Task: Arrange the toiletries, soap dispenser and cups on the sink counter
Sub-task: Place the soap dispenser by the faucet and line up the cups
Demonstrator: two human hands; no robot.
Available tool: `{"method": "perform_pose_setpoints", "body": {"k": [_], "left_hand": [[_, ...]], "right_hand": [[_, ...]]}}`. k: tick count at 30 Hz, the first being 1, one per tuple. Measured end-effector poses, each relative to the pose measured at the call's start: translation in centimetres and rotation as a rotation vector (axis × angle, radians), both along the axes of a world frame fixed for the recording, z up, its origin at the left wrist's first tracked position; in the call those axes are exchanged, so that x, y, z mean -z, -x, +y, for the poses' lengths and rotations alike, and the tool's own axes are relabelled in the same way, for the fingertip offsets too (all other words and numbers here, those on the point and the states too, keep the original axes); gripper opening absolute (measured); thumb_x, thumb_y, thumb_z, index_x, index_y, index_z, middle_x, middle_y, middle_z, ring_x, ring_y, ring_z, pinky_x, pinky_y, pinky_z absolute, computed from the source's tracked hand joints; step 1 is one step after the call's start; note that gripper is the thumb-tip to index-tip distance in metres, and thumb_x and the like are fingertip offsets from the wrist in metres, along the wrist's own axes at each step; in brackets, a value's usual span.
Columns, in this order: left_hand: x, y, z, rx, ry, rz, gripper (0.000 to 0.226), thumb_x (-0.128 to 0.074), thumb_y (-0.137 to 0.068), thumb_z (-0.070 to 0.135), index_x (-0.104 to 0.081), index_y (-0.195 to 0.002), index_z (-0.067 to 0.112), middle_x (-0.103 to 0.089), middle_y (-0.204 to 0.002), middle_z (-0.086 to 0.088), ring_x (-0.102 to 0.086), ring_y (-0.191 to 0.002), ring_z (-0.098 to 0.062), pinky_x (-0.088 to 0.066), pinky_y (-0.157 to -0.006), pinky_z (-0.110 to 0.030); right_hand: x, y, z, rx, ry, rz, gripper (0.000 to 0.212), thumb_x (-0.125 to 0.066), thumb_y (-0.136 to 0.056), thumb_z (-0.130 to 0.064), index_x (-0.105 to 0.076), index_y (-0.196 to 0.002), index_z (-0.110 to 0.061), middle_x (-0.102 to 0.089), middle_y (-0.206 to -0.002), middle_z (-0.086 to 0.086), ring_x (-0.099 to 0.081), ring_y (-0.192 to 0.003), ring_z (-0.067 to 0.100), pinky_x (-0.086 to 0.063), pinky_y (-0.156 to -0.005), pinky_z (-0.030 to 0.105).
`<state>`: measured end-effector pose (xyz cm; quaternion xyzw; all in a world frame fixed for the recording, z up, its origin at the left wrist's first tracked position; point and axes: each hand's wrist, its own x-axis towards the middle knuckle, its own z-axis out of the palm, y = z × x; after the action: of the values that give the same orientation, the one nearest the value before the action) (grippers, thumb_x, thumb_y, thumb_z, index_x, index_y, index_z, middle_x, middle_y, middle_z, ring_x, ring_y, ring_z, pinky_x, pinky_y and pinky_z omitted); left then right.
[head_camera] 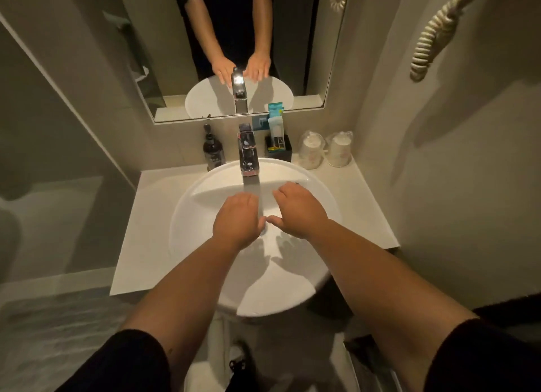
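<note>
Dark soap dispenser (211, 148) upright at the back left of the sink counter (146, 216), just beside the chrome tap (248, 148); black toiletry holder (278, 148) and two wrapped cups (325, 150) to the tap's right, below the mirror (146, 54). Left hand (238, 220) and right hand (298, 208) over the white basin (190, 216), palms down, fingers loosely spread, empty, thumbs nearly touching, well apart from everything at the back.
</note>
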<state>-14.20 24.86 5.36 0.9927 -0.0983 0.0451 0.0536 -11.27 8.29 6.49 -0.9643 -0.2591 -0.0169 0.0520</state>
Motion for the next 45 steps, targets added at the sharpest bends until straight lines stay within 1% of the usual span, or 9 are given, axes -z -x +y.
{"method": "perform_pose_setpoints", "body": {"k": [5,11,18,22,25,35,38,41,45], "left_hand": [[0.1,-2.3,-2.9,0.049,-0.008,-0.003,0.049,-0.053,-0.089,0.046,-0.050,-0.126,0.013,-0.059,-0.122,-0.007,-0.053,-0.111,-0.025,-0.042,-0.098,-0.036],[0.8,-6.9,-4.9,0.069,0.023,0.057,0.056,-0.049,-0.092,0.048,-0.042,-0.136,0.014,-0.049,-0.137,-0.006,-0.045,-0.125,-0.023,-0.043,-0.098,-0.038],[2.3,-12.8,-5.9,0.192,-0.004,0.080,0.052,-0.046,-0.092,0.043,-0.046,-0.130,0.008,-0.053,-0.128,-0.011,-0.046,-0.117,-0.028,-0.035,-0.102,-0.039],[3.4,-14.6,-6.7,0.181,0.026,0.076,0.052,-0.046,-0.092,0.043,-0.047,-0.130,0.008,-0.051,-0.133,-0.012,-0.044,-0.123,-0.029,-0.033,-0.106,-0.039],[4.3,-15.5,-7.3,0.197,0.032,0.057,0.057,-0.046,-0.093,0.042,-0.042,-0.137,0.006,-0.043,-0.144,-0.015,-0.036,-0.133,-0.031,-0.028,-0.111,-0.041],[8.1,-18.6,-7.2,0.174,-0.032,0.136,0.069,-0.043,-0.094,0.053,-0.033,-0.144,0.007,-0.029,-0.154,-0.014,-0.021,-0.144,-0.032,-0.020,-0.118,-0.044],[9.1,-18.8,-7.0,0.164,-0.027,0.090,0.070,-0.043,-0.093,0.056,-0.037,-0.144,0.008,-0.032,-0.153,-0.012,-0.025,-0.144,-0.029,-0.019,-0.116,-0.039],[9.7,-19.0,-6.8,0.162,-0.038,0.081,0.071,-0.040,-0.094,0.058,-0.035,-0.146,0.010,-0.030,-0.155,-0.011,-0.024,-0.144,-0.028,-0.017,-0.116,-0.038],[10.1,-18.9,-6.7,0.159,-0.040,0.072,0.071,-0.038,-0.094,0.058,-0.033,-0.146,0.010,-0.030,-0.155,-0.010,-0.025,-0.144,-0.028,-0.018,-0.116,-0.039]], "right_hand": [[0.4,-1.1,-2.9,0.084,0.003,-0.007,0.064,-0.052,-0.088,-0.058,-0.050,-0.133,-0.012,-0.054,-0.135,0.008,-0.044,-0.128,0.027,-0.034,-0.111,0.038],[0.8,-3.9,-5.1,0.182,0.021,0.014,0.059,-0.056,-0.087,-0.054,-0.052,-0.129,-0.013,-0.056,-0.127,0.006,-0.048,-0.120,0.024,-0.037,-0.105,0.036],[1.6,-8.5,-7.1,0.324,0.021,0.043,0.057,-0.056,-0.087,-0.049,-0.053,-0.124,-0.007,-0.058,-0.121,0.010,-0.048,-0.118,0.028,-0.037,-0.104,0.037],[1.9,-10.7,-8.2,0.367,0.026,0.079,0.058,-0.053,-0.088,-0.050,-0.051,-0.126,-0.006,-0.056,-0.125,0.011,-0.045,-0.122,0.029,-0.036,-0.106,0.038],[1.8,-12.6,-9.3,0.389,0.026,0.088,0.061,-0.053,-0.090,-0.049,-0.046,-0.134,-0.008,-0.051,-0.134,0.010,-0.041,-0.130,0.028,-0.033,-0.110,0.038],[0.9,-23.8,-11.3,0.230,0.081,0.183,0.066,-0.059,-0.089,-0.039,-0.036,-0.144,-0.011,-0.042,-0.143,0.013,-0.040,-0.132,0.032,-0.037,-0.106,0.041],[1.3,-27.3,-10.5,0.159,0.119,0.223,0.065,-0.063,-0.087,-0.037,-0.037,-0.142,-0.014,-0.046,-0.137,0.013,-0.047,-0.125,0.034,-0.042,-0.099,0.042],[2.2,-29.5,-9.5,0.110,0.189,0.243,0.055,-0.063,-0.086,-0.038,-0.046,-0.132,-0.013,-0.051,-0.125,0.015,-0.055,-0.114,0.035,-0.046,-0.090,0.041],[3.5,-30.8,-9.2,0.055,0.224,0.287,0.052,-0.064,-0.086,-0.036,-0.049,-0.130,-0.014,-0.053,-0.122,0.014,-0.058,-0.109,0.034,-0.048,-0.087,0.040]]}}
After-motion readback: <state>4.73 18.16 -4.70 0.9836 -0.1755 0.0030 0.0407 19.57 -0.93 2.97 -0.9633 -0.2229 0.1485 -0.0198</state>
